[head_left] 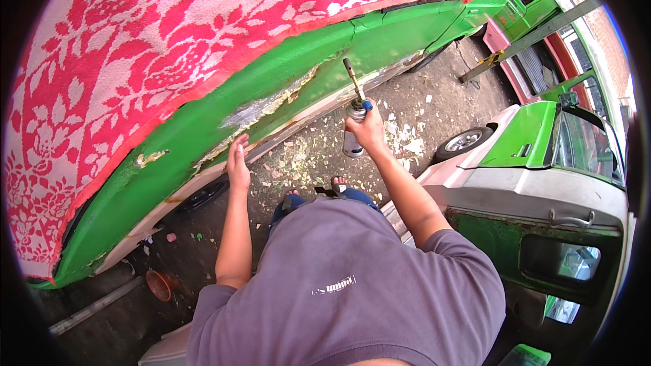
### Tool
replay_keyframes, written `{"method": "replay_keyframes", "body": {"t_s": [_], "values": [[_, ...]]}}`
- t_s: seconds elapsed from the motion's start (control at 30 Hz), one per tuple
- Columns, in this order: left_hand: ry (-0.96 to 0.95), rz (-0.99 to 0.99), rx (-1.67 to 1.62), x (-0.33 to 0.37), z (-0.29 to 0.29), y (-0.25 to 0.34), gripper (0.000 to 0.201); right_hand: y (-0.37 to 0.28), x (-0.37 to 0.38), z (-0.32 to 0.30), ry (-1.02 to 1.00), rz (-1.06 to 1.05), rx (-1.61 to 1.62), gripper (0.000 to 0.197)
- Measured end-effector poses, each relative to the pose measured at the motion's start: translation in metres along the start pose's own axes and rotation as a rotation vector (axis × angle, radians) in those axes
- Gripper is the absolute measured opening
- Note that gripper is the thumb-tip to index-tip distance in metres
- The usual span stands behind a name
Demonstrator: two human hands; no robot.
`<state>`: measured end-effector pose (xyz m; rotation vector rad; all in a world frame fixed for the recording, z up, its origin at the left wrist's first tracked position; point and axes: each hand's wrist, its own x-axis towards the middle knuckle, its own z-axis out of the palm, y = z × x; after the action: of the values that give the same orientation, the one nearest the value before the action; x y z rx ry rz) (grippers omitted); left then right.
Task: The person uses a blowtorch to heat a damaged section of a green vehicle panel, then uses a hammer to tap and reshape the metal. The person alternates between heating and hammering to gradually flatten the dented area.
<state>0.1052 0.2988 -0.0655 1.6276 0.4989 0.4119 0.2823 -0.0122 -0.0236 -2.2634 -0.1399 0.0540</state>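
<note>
My right hand (369,129) is wrapped round the can of a blowtorch (352,144). Its long metal nozzle tilts up toward the side of a green vehicle (376,44), with a blue knob by my thumb and forefinger. I can make out no flame. My left hand (237,165) is raised near the lower part of the same side, fingers stretched out, holding nothing. Whether it touches the panel I cannot tell. Between the two hands, a patch of peeled, flaking paint (261,108) runs along the green panel, showing greyish and yellowish layers beneath.
A red and white floral cloth (224,20) drapes over the vehicle's top. Paint flakes (298,163) litter the floor around my feet. At right stands another green, pink and grey vehicle (515,135). A metal post (529,39) slants behind it. Lower left are a reddish pot (160,286) and a bar (95,306).
</note>
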Motion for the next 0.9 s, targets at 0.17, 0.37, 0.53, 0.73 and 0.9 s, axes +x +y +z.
{"method": "replay_keyframes", "body": {"t_s": [0.17, 0.37, 0.53, 0.73, 0.9], "values": [[0.095, -0.058, -0.041, -0.021, 0.035, -0.001, 0.040, 0.022, 0.017, -0.015, -0.083, -0.068, 0.008, 0.074], [0.163, -0.076, -0.024, -0.045, 0.065, -0.006, 0.041, 0.040, 0.016, -0.021, -0.152, -0.154, -0.013, 0.070], [0.202, -0.111, -0.026, -0.066, 0.070, -0.015, 0.040, 0.046, 0.023, -0.026, -0.158, -0.146, 0.044, 0.068], [0.241, -0.145, -0.004, -0.083, 0.072, -0.020, 0.039, 0.053, 0.018, -0.009, -0.206, -0.173, -0.006, 0.072], [0.270, -0.131, 0.002, -0.097, 0.066, -0.018, 0.039, 0.056, 0.014, -0.004, -0.194, -0.143, 0.072, 0.064]]}}
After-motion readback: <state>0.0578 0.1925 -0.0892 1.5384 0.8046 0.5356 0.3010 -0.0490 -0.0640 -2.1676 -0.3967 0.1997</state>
